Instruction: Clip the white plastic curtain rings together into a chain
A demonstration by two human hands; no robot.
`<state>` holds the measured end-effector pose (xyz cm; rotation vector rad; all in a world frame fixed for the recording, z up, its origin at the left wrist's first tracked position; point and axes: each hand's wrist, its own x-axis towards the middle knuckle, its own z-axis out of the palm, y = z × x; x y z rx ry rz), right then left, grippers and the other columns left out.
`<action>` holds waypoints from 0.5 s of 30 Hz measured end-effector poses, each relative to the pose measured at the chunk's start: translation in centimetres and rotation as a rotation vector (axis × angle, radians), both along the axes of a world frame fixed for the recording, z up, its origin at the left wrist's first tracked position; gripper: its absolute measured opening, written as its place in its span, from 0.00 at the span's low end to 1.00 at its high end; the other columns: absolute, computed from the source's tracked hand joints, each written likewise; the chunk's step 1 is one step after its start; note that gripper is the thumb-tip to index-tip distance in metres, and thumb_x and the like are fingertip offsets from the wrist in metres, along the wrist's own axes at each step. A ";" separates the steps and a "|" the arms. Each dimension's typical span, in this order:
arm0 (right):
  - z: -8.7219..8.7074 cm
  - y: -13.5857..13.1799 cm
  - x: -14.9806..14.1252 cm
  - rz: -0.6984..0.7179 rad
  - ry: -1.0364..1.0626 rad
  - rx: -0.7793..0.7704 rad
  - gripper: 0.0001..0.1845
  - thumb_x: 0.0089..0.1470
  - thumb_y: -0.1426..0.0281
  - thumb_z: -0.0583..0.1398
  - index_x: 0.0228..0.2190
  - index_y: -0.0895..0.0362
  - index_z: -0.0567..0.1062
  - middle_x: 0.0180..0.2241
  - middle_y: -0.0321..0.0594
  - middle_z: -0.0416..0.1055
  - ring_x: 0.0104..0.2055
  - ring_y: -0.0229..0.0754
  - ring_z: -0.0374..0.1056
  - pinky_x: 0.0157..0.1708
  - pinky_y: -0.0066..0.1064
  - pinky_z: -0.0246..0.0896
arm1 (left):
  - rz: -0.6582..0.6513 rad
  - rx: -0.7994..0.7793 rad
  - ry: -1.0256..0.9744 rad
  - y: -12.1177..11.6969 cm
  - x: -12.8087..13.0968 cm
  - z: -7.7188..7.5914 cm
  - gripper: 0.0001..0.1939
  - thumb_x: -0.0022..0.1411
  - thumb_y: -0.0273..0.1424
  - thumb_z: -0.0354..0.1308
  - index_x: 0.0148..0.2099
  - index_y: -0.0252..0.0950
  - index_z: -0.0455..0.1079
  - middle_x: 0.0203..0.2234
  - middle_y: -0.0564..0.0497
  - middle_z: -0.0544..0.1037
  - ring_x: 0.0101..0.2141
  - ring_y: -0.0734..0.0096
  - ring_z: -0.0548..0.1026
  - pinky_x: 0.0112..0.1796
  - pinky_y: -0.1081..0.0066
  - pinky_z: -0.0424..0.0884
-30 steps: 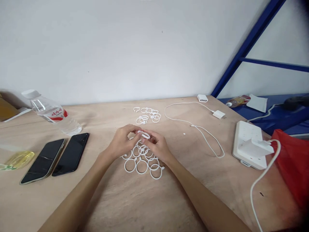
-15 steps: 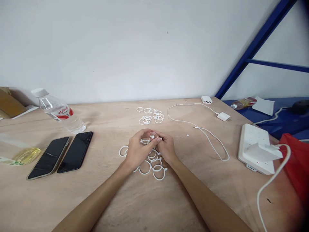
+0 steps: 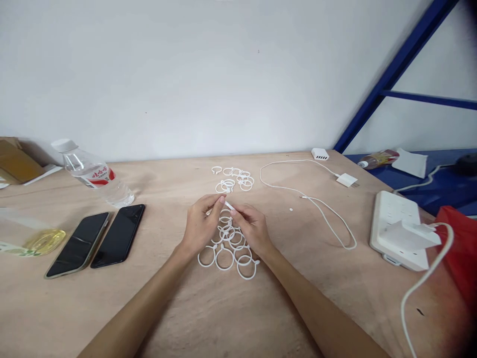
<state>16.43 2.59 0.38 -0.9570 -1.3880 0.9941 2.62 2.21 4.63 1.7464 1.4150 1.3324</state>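
Between my two hands a white plastic curtain ring is pinched, seen nearly edge-on and partly covered by the fingers. My left hand grips its left end between thumb and fingers. The thumb and fingers of my right hand close on the other end. Beneath and in front of the hands lies a loose group of white curtain rings, some overlapping, each with a small knob or eyelet. Farther back, a second cluster of similar rings rests on the wooden table.
At left are two phones, a water bottle and a clear plastic packet. A white cable with a charger curves across the right. Beyond it are a power strip and a red bag.
My left hand has shifted a little left, and the held ring has turned to show its edge. More rings on the table now show between the hands.
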 end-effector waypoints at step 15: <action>-0.1 0.7 0.4 0.022 0.265 -0.219 0.13 0.49 0.64 0.59 0.36 0.54 0.78 0.30 0.37 0.74 0.30 0.40 0.66 0.29 0.29 0.59 | 0.034 0.097 0.242 -0.1 0.3 -1.0 0.16 0.52 0.38 0.62 0.43 0.36 0.74 0.33 0.48 0.75 0.31 0.71 0.73 0.36 0.68 0.71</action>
